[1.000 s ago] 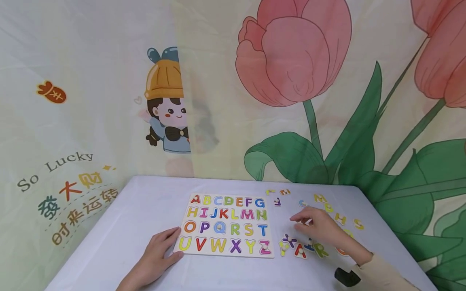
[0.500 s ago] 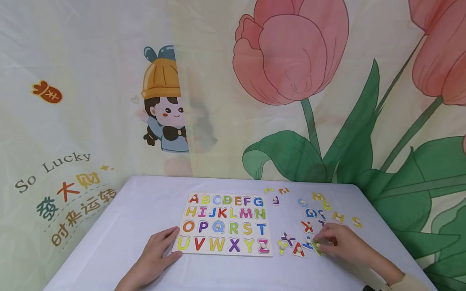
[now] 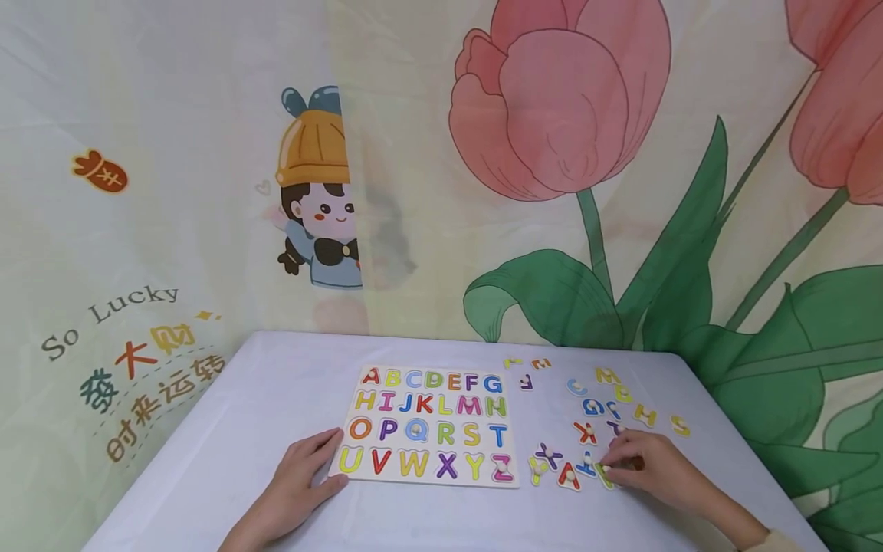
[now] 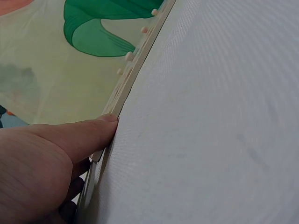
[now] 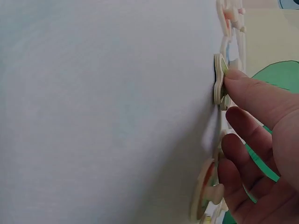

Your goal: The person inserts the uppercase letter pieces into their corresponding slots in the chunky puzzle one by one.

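A white alphabet puzzle board (image 3: 428,485) with colored letters lies on the table. At its near left corner my left hand (image 3: 293,475) rests, thumb and fingertips touching the edge. In the left wrist view the thumb (image 4: 88,135) presses along the board's side. My right hand (image 3: 655,466), right of the board, pinches a green letter R puzzle piece (image 3: 606,478). The right wrist view has that piece (image 5: 218,79) under the thumb, close to the table; its knob is hidden. Beside it lie a blue letter piece (image 3: 586,464) and a red letter A piece (image 3: 569,477).
Loose letter pieces spread right of the board, among them a purple X (image 3: 548,455), a red K (image 3: 585,433) and a yellow S (image 3: 679,425). Several carry knobs. A printed cloth (image 3: 414,192) hangs behind the white table (image 3: 290,376).
My right hand has moved down and right from above the loose pieces to the green R, then taken hold of it. My left hand stays at the board's corner.
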Available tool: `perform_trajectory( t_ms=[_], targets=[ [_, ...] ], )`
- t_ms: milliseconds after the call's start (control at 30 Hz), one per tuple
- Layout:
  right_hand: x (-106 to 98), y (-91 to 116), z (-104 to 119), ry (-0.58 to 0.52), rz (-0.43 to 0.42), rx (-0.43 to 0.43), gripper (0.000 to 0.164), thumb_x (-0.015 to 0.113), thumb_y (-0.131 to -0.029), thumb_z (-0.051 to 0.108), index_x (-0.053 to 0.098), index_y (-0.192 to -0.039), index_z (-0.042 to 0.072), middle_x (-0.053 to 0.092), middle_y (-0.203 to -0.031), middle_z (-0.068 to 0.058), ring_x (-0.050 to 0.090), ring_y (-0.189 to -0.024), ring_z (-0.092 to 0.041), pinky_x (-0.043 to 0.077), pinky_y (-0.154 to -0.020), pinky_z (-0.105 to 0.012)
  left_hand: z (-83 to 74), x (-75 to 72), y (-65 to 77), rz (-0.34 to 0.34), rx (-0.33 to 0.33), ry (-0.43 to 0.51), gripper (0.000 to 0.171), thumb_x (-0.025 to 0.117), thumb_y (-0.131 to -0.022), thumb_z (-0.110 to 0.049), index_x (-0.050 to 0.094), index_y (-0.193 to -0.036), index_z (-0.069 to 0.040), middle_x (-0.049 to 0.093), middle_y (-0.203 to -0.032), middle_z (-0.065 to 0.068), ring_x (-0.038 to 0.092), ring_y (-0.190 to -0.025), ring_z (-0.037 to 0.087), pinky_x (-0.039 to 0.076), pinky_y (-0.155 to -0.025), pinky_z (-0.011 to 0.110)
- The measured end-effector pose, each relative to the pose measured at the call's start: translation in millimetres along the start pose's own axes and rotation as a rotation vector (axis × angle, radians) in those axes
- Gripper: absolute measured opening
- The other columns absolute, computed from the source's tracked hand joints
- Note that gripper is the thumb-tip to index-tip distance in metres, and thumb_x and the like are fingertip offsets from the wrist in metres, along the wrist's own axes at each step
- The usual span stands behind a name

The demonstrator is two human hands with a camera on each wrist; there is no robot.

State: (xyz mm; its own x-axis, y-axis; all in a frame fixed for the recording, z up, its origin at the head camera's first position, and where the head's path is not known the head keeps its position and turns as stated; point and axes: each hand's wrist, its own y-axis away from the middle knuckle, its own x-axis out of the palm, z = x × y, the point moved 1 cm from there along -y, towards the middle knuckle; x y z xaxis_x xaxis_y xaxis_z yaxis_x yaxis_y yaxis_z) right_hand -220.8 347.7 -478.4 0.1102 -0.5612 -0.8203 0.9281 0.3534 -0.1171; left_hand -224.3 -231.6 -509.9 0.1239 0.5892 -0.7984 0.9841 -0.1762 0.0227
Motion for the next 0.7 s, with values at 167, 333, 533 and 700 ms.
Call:
perform_trajectory(
  t_ms=[167,333,533,700],
  targets=[
    [-4.7,-5.8,9.5,0.012,-0.024,-0.018,0.01,0.089,-0.088,0.027,0.086,-0.096,0.029,0.065,-0.088,0.017,0.053,-0.077,-0.002,0.049,-0.062,-0.021,0.5,-0.1,0.6,-0.001,0.015,0.0,0.081,0.077,-0.096,-0.047,0.045,-0.163,-0.012,0.04,-0.169,0.004,0.029,-0.155,0.034,0.033,-0.122,0.063],
    [-0.4,-21.9,38.2,0.027,-0.088,-0.03,0.01,0.09,-0.087,0.024,0.086,-0.094,0.029,0.065,-0.087,0.016,0.054,-0.077,-0.004,0.05,-0.062,-0.021,1.1,-1.5,2.0,-0.006,0.026,-0.008,0.08,0.076,-0.097,-0.045,0.045,-0.162,-0.012,0.039,-0.169,0.004,0.028,-0.155,0.034,0.032,-0.123,0.063],
    [27.2,-54.2,83.8,-0.012,-0.085,0.022,0.007,0.089,-0.088,0.027,0.085,-0.093,0.031,0.066,-0.088,0.016,0.057,-0.081,-0.005,0.055,-0.069,-0.021,0.9,-2.1,2.7,-0.004,0.026,-0.013,0.081,0.076,-0.097,-0.046,0.045,-0.163,-0.012,0.039,-0.169,0.005,0.029,-0.154,0.034,0.033,-0.122,0.063],
    [56.7,-84.9,121.4,-0.057,-0.095,0.022,0.006,0.089,-0.089,0.025,0.085,-0.093,0.026,0.065,-0.087,0.015,0.059,-0.081,-0.007,0.056,-0.071,-0.022,-0.2,-1.8,2.4,-0.003,0.028,-0.004,0.081,0.076,-0.096,-0.047,0.045,-0.162,-0.012,0.039,-0.169,0.005,0.03,-0.154,0.034,0.034,-0.121,0.063]
  ],
)
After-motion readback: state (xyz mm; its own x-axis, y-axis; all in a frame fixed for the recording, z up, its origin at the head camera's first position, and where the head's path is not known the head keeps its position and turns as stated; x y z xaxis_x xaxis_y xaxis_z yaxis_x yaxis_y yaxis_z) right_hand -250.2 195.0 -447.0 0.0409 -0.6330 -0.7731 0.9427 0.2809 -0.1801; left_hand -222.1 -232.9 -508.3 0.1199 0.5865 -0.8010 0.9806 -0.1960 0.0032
